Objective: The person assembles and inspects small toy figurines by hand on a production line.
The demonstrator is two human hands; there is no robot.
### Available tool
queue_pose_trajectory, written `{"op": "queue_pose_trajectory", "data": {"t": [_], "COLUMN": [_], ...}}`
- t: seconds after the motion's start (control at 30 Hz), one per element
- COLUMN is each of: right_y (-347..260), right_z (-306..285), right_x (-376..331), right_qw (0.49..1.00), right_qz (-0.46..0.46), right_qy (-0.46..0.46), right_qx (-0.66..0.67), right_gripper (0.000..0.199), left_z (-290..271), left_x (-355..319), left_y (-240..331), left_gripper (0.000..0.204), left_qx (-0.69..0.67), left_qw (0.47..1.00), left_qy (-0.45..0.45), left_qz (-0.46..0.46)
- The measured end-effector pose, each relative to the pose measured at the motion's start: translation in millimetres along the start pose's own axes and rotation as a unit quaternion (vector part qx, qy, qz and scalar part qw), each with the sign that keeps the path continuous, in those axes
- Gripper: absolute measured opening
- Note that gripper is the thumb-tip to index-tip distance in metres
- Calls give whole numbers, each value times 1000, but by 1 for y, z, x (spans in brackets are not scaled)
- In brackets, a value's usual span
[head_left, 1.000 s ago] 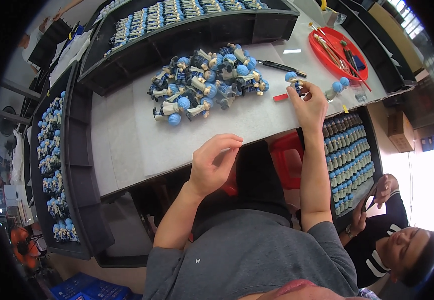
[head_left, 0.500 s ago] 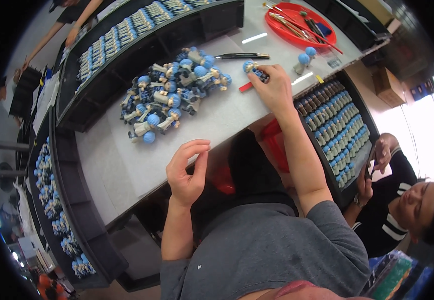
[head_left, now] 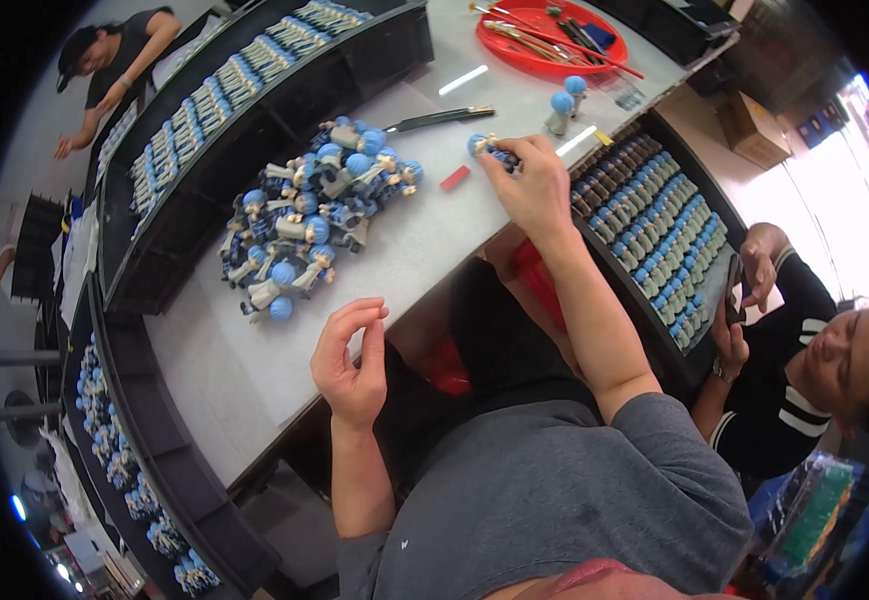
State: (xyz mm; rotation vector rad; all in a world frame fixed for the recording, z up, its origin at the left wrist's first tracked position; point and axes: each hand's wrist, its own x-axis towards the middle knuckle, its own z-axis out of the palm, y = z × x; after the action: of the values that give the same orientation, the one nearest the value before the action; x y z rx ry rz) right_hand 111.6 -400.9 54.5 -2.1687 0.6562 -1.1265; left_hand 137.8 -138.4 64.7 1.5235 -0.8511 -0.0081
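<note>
My right hand [head_left: 536,188] is closed over a small blue-haired figurine [head_left: 494,150] low above the white tabletop [head_left: 394,240]. Its head pokes out past my fingertips, while the fingers cover part of the body. Beside it lies a small red block [head_left: 455,178]. My left hand [head_left: 350,365] is raised near the table's front edge, fingers curled to the thumb, with nothing visible in it. A heap of similar figurines [head_left: 299,225] covers the table left of my right hand. Two blue-haired figurines [head_left: 559,110] stand beyond my right hand.
Black-handled tweezers [head_left: 444,120] lie behind the heap. A red tray [head_left: 554,50] holds brushes and tools. Black crates of figurines stand at the back [head_left: 274,125], left [head_left: 169,400] and right [head_left: 689,350]. One person [head_left: 814,380] sits at right with a phone; another [head_left: 124,60] is at far left.
The view has shifted, so the tabletop things sit further left. My right hand still holds the figurine, now farther from the red block. My left hand keeps its curled shape.
</note>
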Motion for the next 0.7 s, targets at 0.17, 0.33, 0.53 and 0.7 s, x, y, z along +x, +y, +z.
{"op": "queue_pose_trajectory", "data": {"t": [0.17,0.33,0.53,0.7], "right_y": [7,-12,-82,-100], "right_z": [-10,-16,20,55], "right_x": [4,1,-25,-19], "right_qw": [996,987,959,934], "right_qz": [-21,-93,-237,-321], "right_qy": [-45,33,-108,-149], "right_qx": [-77,-124,109,50], "right_gripper": [28,33,26,34], "left_z": [4,-9,-26,-21], "left_x": [7,9,10,10], "left_y": [-2,0,-10,-8], "left_gripper": [15,14,13,13], "left_qx": [44,81,11,-6], "left_qw": [998,996,990,989], "left_qy": [-21,17,114,133], "left_qz": [25,46,-79,-70]}}
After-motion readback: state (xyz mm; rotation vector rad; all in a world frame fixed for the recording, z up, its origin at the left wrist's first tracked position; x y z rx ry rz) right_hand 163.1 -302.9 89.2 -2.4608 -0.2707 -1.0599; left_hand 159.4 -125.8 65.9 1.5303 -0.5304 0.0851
